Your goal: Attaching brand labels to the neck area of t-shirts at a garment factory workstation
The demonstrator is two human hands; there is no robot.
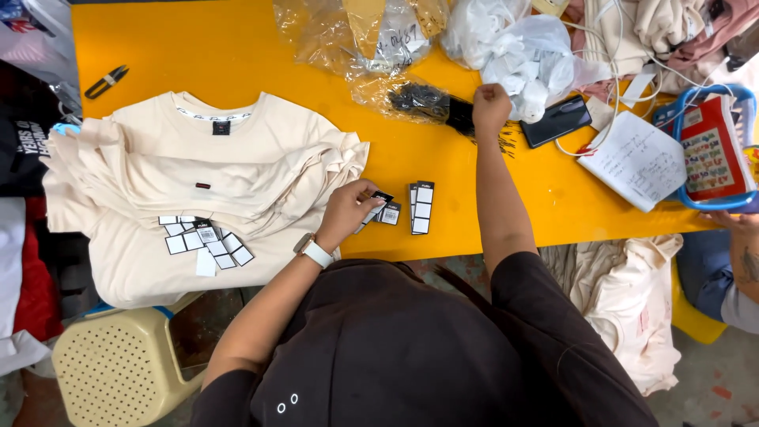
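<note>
At far left we see small black snips (107,81) lying on the yellow table (237,47), well apart from everything else. Right of them sits a stack of cream T-shirts (198,182), and a cluster of small black-edged white hang tags (204,241) is spread across the near part of the top shirt; we judge these tags are laid out but not yet attached, so most of the tagging looks left to do.

Our left hand (348,212) rests at the shirt stack's right edge, fingers pinched closed on a few black-and-white tags (381,207). Just right of it a short stack of tags (421,208) lies on the bare table.

Farther back, our right hand (490,107) is closed in a fist, gripping strands from a bundle of black tag fasteners (431,104) that spill out of a clear plastic bag (379,39). Right of that lie crumpled white plastic bags (522,55), a dark phone (557,120), a handwritten sheet of white paper (636,158), and a red rectangular packet in a blue-handled basket (711,146) at the far right edge. Another person's arm (739,253) shows near right.
</note>
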